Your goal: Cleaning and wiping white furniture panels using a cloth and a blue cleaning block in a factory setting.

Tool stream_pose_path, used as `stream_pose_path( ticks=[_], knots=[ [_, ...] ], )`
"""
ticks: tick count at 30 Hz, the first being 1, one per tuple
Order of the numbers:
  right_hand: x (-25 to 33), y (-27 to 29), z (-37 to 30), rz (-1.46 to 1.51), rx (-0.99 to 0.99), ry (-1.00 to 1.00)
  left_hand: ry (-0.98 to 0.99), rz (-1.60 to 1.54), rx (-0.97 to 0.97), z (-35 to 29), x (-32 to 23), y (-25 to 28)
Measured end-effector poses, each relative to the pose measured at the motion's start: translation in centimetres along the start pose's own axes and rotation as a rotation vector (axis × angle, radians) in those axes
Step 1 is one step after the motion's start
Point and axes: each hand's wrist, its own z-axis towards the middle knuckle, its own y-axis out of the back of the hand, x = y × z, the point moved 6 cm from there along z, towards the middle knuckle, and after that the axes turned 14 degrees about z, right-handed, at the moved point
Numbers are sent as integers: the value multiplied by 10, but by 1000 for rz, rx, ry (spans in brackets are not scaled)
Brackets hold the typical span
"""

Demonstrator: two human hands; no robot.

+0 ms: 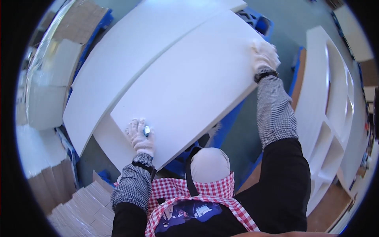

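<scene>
A white rectangular panel (185, 87) lies in front of me on a stack of similar boards. My left hand (140, 137), in a white knit glove, rests on its near left part with fingers stretched out toward the left edge. A small pale-blue and white piece (147, 130) sits beside the thumb; I cannot make out its kind. My right hand (265, 56), gloved too, is at the panel's far right edge, fingers bent around that edge. Another white panel (130, 51) lies alongside to the left, overlapping at the far end.
Blue plastic pallets (262, 25) show under the boards. To the right stands a white piece with open compartments (329, 130). Brown cardboard sheets (85, 211) are stacked at lower left, and a plastic-wrapped stack (55, 79) is at far left.
</scene>
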Motion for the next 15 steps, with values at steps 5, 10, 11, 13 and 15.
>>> stream_pose_path(
  ticks=[5,10,11,13,15],
  knots=[
    [-74,-8,57,67,-141,-126,-14,-8,1,2,-20,-9],
    [-89,-24,88,87,238,-219,-34,70,7,1,-14,-5],
    [-91,-27,85,111,350,-223,-61,63,-63,0,-7,-7],
    [-92,-22,74,96,339,-206,-104,50,-124,4,8,-12],
    [-87,-18,46,77,329,-194,-114,-11,-194,12,32,-17]
  ],
)
